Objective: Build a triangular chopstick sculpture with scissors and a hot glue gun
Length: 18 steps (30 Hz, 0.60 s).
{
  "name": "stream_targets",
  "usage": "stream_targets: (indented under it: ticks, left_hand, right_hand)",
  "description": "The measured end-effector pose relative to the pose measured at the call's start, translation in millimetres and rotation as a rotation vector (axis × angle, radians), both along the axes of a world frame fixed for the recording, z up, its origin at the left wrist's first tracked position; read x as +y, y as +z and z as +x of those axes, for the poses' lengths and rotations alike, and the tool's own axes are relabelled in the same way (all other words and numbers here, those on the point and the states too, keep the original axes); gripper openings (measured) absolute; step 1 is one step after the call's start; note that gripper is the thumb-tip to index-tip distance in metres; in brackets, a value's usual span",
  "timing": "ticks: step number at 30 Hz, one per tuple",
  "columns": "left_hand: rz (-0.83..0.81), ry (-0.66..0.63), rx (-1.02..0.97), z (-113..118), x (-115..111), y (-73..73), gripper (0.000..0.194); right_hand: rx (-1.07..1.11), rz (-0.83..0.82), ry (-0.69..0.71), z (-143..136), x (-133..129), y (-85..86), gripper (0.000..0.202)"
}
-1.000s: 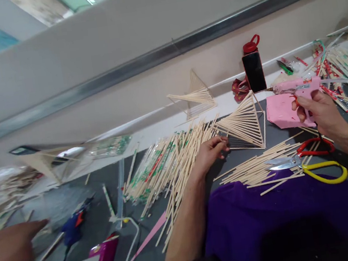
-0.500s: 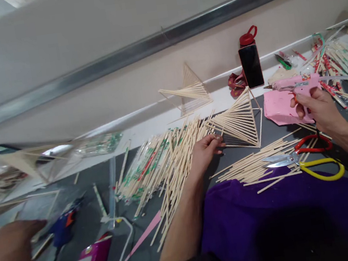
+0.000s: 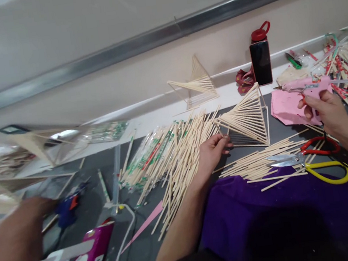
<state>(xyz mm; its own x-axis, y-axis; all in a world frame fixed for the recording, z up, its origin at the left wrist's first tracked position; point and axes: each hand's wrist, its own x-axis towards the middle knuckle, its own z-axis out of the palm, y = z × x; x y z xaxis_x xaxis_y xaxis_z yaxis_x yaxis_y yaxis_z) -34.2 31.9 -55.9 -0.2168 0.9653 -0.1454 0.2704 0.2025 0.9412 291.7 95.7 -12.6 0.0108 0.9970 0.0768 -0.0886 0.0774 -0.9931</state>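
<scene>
My left hand [image 3: 215, 150] is closed in a pinch at the lower left corner of a twisted frame [image 3: 246, 118] built from thin wooden sticks. The fingertips partly hide that corner. In my right hand [image 3: 333, 112] is a pink hot glue gun [image 3: 308, 84], with its nozzle pointing left, a little right of the frame's upper corner and apart from it. Loose wooden sticks [image 3: 262, 161] lie in front of the frame. Scissors [image 3: 294, 159] with one red and one yellow handle rest across their right end.
A bigger stick pile [image 3: 179, 168] lies left of my forearm. Behind stand another stick frame [image 3: 201, 84], a phone [image 3: 261, 63] and a red-capped bottle [image 3: 259, 33]. Pink paper [image 3: 287, 106] lies under the glue gun. At left, another person's hand [image 3: 28, 224] is beside a blue glue gun [image 3: 67, 210].
The view has shifted, so everything appears slightly farther right. My left hand stays at the frame's corner and my right hand keeps hold of the glue gun.
</scene>
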Motion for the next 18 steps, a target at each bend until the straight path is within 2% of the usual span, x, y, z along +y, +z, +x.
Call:
stream_targets:
  ticks: [9, 18]
  left_hand:
    - [0.057, 0.087, -0.013, 1, -8, 10.8, 0.030]
    - [0.101, 0.066, -0.089, 27, 10, 14.1, 0.033]
  right_hand:
    - [-0.002, -0.006, -0.003, 2, 4, -7.5, 0.018]
    - [-0.008, -0.009, -0.005, 3, 2, -5.3, 0.019]
